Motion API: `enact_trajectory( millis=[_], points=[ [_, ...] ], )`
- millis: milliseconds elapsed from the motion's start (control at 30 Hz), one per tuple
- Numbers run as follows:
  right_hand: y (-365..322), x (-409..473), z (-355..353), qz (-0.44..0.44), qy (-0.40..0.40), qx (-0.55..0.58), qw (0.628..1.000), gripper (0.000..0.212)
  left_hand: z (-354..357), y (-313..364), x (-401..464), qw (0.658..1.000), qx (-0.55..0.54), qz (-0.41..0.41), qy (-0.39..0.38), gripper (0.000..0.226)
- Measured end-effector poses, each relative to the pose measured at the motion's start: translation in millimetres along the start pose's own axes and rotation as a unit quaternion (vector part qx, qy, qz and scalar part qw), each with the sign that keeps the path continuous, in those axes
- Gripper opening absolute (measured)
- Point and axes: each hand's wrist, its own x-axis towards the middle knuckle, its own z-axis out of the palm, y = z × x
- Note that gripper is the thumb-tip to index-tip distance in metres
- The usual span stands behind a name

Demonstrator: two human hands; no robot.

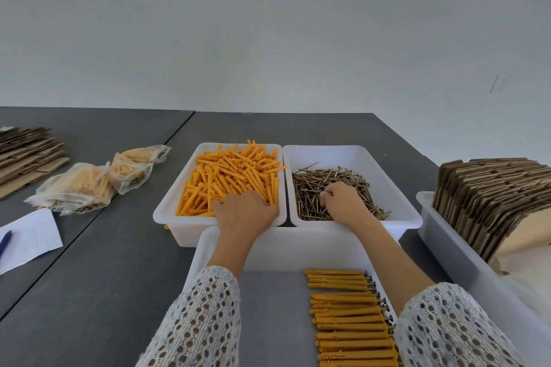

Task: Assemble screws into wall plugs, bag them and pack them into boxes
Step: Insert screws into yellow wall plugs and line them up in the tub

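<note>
Orange wall plugs (ribbed, heaped) under left hand.

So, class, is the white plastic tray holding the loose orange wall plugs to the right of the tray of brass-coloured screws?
No, the white plastic tray of orange wall plugs sits left of the tray of brass-coloured screws.

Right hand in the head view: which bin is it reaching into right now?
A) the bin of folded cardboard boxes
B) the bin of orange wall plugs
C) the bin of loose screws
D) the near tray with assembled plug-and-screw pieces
C: the right hand is down among the loose screws, fingers curled on them, while the left hand lies on the orange wall plugs.
</note>
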Motion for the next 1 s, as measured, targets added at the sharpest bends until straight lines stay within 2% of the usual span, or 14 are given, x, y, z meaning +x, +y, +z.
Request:
enact_trajectory(
  millis=[133,300,400,500,533,667,700,800,867,933,1000],
  points=[
    [1,1,0,-0.012,0.0,0.003,1.0,0.032,2,1,0,1.0,-0.011,-0.001,0.015,0.034],
    [4,4,-1,-0.013,0.002,-0.001,1.0,0.026,4,3,-10,0.987,-0.056,-0.019,0.149,0.023],
    [3,3,-3,-0.004,0.002,0.012,1.0,0.016,5,4,-14,0.975,-0.063,0.003,0.214,0.017],
    [-2,-2,-3,-0.003,0.01,0.011,1.0,0.042,6,4,-14,0.969,-0.082,0.025,0.231,0.01],
    [-3,-3,-2,-0.009,0.027,-0.012,1.0,0.044,7,4,-15,0.968,-0.086,0.029,0.233,0.008],
    [-11,-4,-3,-0.022,0.138,-0.064,0.988,0.012,7,3,-14,0.966,-0.089,0.047,0.239,0.006],
    [-11,-4,-4,-0.034,0.165,-0.038,0.985,0.011,7,3,-14,0.966,-0.087,0.053,0.238,0.005],
    [-11,-3,-6,-0.054,0.226,0.12,0.965,0.027,8,2,-14,0.96,-0.099,0.105,0.239,0.002],
    [-11,-3,-6,-0.017,0.253,0.216,0.943,0.033,8,2,-14,0.953,-0.104,0.159,0.235,0.002],
    [-11,-2,-6,0.061,0.239,0.325,0.913,0.032,8,4,-15,0.949,-0.092,0.201,0.224,0.002],
    [-8,-1,-10,0.104,0.169,0.461,0.865,0.03,8,5,-14,0.948,-0.086,0.219,0.215,0.002]
  ],
)
